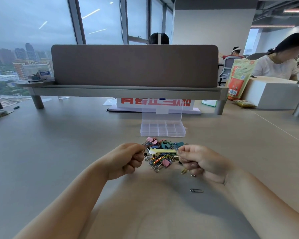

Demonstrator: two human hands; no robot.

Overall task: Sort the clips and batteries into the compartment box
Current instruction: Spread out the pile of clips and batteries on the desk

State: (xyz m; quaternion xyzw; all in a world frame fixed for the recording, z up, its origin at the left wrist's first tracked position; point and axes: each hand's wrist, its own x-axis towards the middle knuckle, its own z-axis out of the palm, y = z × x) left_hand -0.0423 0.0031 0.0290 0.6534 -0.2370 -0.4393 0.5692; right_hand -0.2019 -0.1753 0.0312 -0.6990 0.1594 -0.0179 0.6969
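A clear plastic compartment box [163, 130] stands open on the table, its lid [162, 114] tilted up behind it and its cells looking bare. Just in front lies a mixed pile [162, 156] of coloured paper clips, pink and teal binder clips and a pale yellow spoon-like tool [162, 151]. My left hand [128, 159] sits at the pile's left edge, fingers curled, pinching small clips at its fingertips. My right hand [198, 161] sits at the pile's right edge, fingers curled, pinching a small clip. No batteries can be made out in the pile.
A loose silver paper clip [196, 190] lies on the table near my right forearm, and a gold one [184, 171] by my right hand. A grey desk divider [135, 66] on a raised shelf stands behind the box. A person sits at the far right.
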